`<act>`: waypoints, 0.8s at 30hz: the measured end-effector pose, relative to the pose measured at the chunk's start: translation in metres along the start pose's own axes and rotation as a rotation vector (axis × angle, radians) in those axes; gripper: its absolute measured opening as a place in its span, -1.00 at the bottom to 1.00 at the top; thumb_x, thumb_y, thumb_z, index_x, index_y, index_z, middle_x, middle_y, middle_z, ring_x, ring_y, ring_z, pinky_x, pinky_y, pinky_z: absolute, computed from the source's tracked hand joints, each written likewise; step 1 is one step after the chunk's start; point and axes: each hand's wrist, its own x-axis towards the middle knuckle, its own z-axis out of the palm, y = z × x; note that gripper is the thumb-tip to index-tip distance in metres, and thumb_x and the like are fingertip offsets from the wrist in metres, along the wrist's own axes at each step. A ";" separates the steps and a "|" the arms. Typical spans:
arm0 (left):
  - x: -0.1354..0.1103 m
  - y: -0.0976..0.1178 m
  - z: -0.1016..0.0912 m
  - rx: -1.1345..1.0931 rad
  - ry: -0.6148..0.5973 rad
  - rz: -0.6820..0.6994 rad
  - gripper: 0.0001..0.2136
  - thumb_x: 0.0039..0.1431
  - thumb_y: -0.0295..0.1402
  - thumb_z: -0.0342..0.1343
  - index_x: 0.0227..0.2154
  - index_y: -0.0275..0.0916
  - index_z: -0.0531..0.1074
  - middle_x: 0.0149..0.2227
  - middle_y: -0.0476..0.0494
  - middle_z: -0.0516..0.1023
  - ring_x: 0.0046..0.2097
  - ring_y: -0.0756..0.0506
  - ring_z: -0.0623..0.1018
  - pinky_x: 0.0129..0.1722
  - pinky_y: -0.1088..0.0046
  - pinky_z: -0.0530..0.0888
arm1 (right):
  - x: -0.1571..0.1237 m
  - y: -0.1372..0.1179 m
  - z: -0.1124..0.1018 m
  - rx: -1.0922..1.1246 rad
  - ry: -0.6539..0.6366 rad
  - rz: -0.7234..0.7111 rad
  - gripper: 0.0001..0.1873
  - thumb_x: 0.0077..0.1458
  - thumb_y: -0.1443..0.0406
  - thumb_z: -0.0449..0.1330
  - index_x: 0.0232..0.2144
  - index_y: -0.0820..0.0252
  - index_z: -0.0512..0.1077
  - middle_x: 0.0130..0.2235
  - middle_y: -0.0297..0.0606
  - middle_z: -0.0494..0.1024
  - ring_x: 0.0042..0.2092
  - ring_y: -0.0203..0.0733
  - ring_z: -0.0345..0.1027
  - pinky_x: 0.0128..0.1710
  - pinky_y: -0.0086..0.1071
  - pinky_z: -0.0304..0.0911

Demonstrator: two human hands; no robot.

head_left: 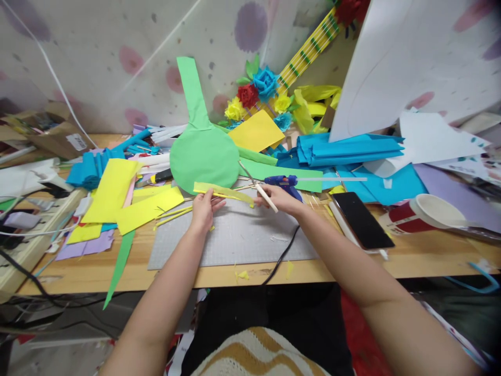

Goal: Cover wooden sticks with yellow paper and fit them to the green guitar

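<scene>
Left hand (203, 210) pinches a yellow strip (224, 192); right hand (281, 199) grips a pale stick (266, 197); glue gun (282, 181) behind, phone (362, 220) beside.

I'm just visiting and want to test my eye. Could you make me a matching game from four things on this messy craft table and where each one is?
Things:
1. yellow-green paper strip
2. pale thin stick
3. blue plastic glue gun
4. red paper cup

Places:
A. lying on its side at the right of the table
B. held in the left hand
C. lying just behind the right hand
D. held in the right hand

Pairs: 1-B, 2-D, 3-C, 4-A
</scene>
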 end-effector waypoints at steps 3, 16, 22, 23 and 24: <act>0.001 -0.003 -0.001 0.025 0.024 0.027 -0.89 0.05 -0.36 0.02 -0.41 -0.33 0.30 -0.45 -0.11 0.51 -0.45 0.01 0.54 -0.48 0.52 0.50 | -0.010 -0.005 -0.011 -0.041 0.087 -0.017 -0.58 -0.12 -0.02 0.08 -0.41 0.23 0.24 -0.52 -0.37 0.30 -0.50 -0.37 0.16 -0.51 -0.47 0.08; 0.000 -0.007 0.002 0.021 0.015 0.072 -0.80 0.08 -0.23 0.00 -0.39 -0.29 0.24 -0.33 -0.13 0.49 -0.43 -0.03 0.55 -0.38 0.36 0.52 | 0.012 -0.035 -0.022 -0.737 -0.473 0.062 -0.35 -0.15 -0.21 -0.03 -0.30 0.19 0.40 -0.37 -0.23 0.46 -0.42 -0.28 0.24 -0.49 -0.47 0.03; 0.000 -0.007 0.002 0.009 -0.003 0.036 -0.82 0.13 -0.25 -0.06 -0.33 -0.28 0.25 -0.33 -0.14 0.50 -0.44 -0.03 0.54 -0.42 0.39 0.51 | 0.020 -0.029 -0.028 -0.482 -0.659 0.114 -0.38 -0.13 -0.17 0.00 -0.31 0.24 0.38 -0.47 -0.28 0.43 -0.49 -0.35 0.25 -0.51 -0.48 0.10; 0.000 -0.007 0.002 0.010 -0.011 0.030 -0.81 0.13 -0.25 -0.07 -0.32 -0.28 0.25 -0.33 -0.14 0.50 -0.45 -0.03 0.54 -0.43 0.39 0.51 | 0.021 -0.028 -0.029 -0.454 -0.668 0.121 -0.38 -0.13 -0.17 0.01 -0.31 0.24 0.38 -0.47 -0.29 0.42 -0.50 -0.35 0.25 -0.52 -0.48 0.11; -0.001 -0.007 0.003 0.010 -0.020 0.023 -0.81 0.13 -0.25 -0.07 -0.31 -0.28 0.26 -0.31 -0.15 0.50 -0.44 -0.03 0.54 -0.43 0.39 0.51 | 0.022 -0.028 -0.030 -0.438 -0.669 0.127 -0.39 -0.13 -0.16 0.01 -0.31 0.24 0.38 -0.48 -0.29 0.42 -0.50 -0.36 0.25 -0.52 -0.48 0.12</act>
